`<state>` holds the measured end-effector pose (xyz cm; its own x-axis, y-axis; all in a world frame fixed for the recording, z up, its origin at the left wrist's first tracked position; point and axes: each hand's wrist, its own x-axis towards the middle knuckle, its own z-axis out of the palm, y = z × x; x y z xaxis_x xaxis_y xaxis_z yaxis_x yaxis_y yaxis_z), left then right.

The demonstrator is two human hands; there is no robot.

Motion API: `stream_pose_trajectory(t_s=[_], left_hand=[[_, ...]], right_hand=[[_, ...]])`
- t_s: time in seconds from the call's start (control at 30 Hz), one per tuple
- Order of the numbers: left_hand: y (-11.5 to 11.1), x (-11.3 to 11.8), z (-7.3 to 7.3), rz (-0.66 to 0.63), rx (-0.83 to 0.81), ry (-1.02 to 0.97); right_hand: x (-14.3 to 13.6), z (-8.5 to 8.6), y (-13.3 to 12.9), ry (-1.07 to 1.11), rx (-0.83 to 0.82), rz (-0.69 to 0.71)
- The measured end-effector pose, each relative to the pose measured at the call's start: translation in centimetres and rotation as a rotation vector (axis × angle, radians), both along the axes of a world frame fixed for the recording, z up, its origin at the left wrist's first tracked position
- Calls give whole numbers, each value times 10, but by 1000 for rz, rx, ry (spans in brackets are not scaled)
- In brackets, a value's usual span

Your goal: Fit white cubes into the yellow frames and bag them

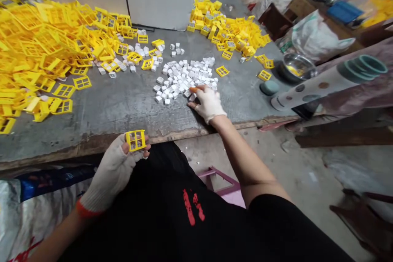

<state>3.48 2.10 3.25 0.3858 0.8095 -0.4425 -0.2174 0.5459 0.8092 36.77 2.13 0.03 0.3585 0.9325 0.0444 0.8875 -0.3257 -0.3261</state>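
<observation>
My left hand [118,163], in a white fingerless glove with an orange cuff, holds a yellow window-like frame [135,140] just off the table's front edge. Its fingers wrap the frame's sides and back. My right hand [208,102], gloved the same way, reaches into the near right side of a pile of small white pieces [182,75]. The thumb and fingers there are bent around white pieces, with something orange at a fingertip; whether one is gripped cannot be made out. Loose yellow frames [222,71] lie around the pile.
A large heap of yellow frames [46,41] covers the table's left, and yellow parts [242,32] lie at the back right. A white box [159,0] stands behind. On the right are a metal bowl [297,68] and a pale tumbler [319,86]. A purple stool [225,186] is below.
</observation>
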Motion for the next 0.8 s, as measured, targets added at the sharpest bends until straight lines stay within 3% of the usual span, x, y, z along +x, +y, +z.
stream_pose_trajectory(t_s=[0.1, 0.17, 0.33, 0.47, 0.67, 0.8], left_hand=[[-4, 0, 1, 2, -16, -29], [-7, -1, 3, 6, -46, -33], [-9, -4, 4, 1, -110, -61], [-9, -3, -1, -18, -136, -119], [-10, -8, -9, -3, -124, -155], [-13, -12, -19, -43, -107, -197]], right_hand=[[-14, -12, 3, 28, -13, 226], [-10, -16, -2, 56, 10, 292], [7, -16, -23, -39, 118, 130], [-25, -11, -29, -91, 73, 212], [-62, -5, -8, -102, -81, 193], [-77, 4, -24, -38, 34, 237]])
